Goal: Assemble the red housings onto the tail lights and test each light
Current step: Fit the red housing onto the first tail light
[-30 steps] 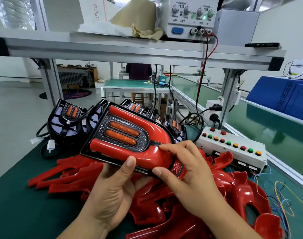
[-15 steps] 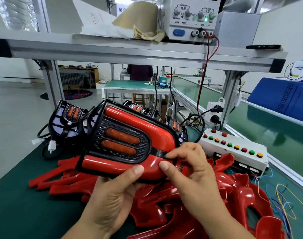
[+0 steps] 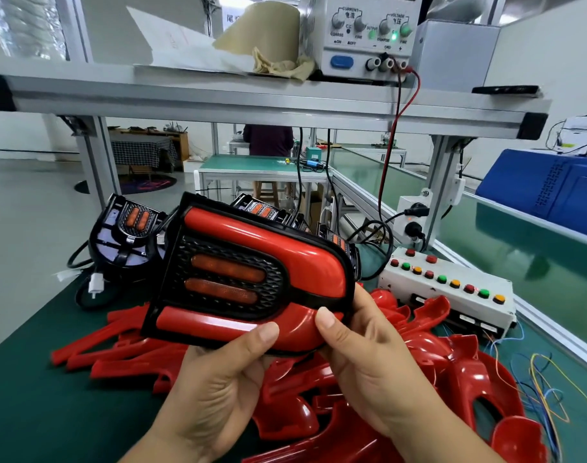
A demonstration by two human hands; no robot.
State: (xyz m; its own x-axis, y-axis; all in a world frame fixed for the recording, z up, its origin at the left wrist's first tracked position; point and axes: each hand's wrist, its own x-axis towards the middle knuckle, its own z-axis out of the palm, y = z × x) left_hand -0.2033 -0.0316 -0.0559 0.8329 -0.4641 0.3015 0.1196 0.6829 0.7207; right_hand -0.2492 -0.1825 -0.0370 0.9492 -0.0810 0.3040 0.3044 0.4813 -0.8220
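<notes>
green bench mat (image 3: 35, 379) under an aluminium shelf. left hand (image 3: 215, 392) grips the tail light (image 3: 232, 282), thumb on its lower red bar. right hand (image 3: 368, 355) grips its rounded corner, thumb on top. the light, with its red housing (image 3: 268, 238) fitted, is held tilted above the loose red housings (image 3: 419, 379). bare tail lights (image 3: 128, 235) lie behind on the left, the button box (image 3: 452, 295) on the right.

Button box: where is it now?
Head view, right side: the button box sits on the bench behind the red housings, right of the held tail light.
</notes>
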